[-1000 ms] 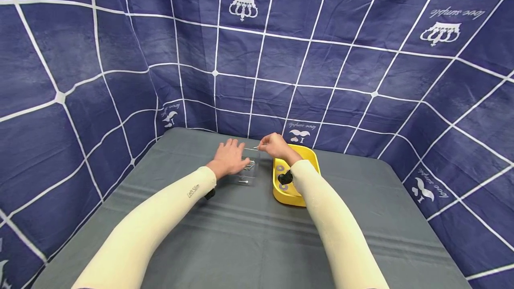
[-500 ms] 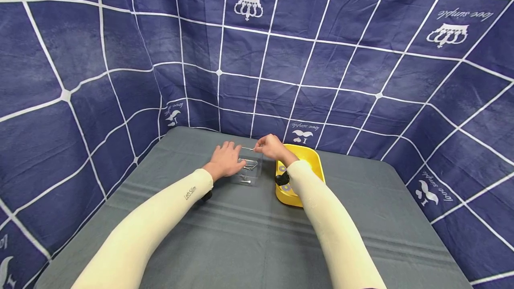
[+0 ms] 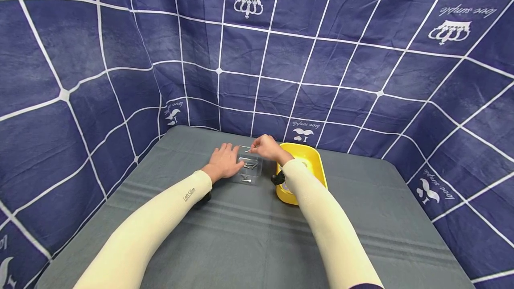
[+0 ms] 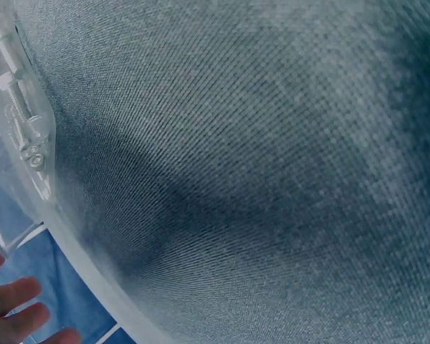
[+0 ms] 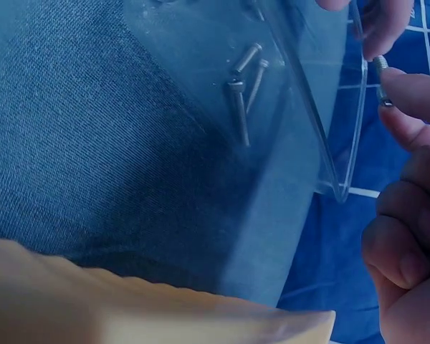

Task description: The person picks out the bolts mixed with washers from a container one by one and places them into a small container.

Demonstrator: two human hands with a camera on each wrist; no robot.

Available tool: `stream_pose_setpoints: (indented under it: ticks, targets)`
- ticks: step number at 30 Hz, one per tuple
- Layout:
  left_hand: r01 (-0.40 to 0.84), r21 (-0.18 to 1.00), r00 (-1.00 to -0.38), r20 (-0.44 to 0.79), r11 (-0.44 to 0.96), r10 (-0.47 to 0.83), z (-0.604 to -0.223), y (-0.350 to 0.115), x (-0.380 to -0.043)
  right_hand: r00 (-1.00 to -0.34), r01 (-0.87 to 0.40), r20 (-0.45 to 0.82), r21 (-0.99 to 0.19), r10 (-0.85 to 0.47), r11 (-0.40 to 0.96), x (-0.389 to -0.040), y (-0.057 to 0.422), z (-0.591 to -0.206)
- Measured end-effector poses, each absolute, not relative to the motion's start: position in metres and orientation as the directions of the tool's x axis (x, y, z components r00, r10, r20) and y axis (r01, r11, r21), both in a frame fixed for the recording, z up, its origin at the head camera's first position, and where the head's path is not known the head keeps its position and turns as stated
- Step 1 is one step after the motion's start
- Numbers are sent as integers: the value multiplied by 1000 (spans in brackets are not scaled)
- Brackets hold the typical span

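In the head view my left hand (image 3: 225,161) lies at the left side of a clear plastic box (image 3: 258,173), fingers spread and mostly straight. Its fingers (image 4: 14,295) appear beside the raised clear lid in the left wrist view. Between thumb and fingertips my right hand (image 3: 267,147) pinches a small silver bolt (image 5: 382,80), above the far side of the box. Several more bolts (image 5: 241,115) lie inside the box. The transparent lid (image 5: 308,107) stands up close to the pinched bolt; whether bolt and lid touch, I cannot tell.
A yellow tray (image 3: 322,168) stands just right of the box, under my right forearm, with round greyish pieces in it partly hidden. Grey cloth (image 3: 241,235) covers the table. Blue checked curtain (image 3: 281,57) hangs behind and at both sides.
My right hand has shifted slightly left over the box with the bolt, its forearm following. The left hand stays nearly in place at the box.
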State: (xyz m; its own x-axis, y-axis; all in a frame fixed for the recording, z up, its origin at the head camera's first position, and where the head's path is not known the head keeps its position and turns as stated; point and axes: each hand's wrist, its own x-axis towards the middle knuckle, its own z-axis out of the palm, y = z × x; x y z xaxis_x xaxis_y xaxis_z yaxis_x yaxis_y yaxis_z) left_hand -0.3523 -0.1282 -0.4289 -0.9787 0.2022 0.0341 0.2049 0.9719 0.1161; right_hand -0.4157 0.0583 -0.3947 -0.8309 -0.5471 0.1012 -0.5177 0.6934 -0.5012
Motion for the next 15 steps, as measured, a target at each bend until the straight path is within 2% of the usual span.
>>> stream_pose_setpoints:
  ticks: [15]
  targets:
    - [203,130,-979,61,971,196,-432,-133,-352,-863,-475,96,-489,-497,731,-417,55,-396]
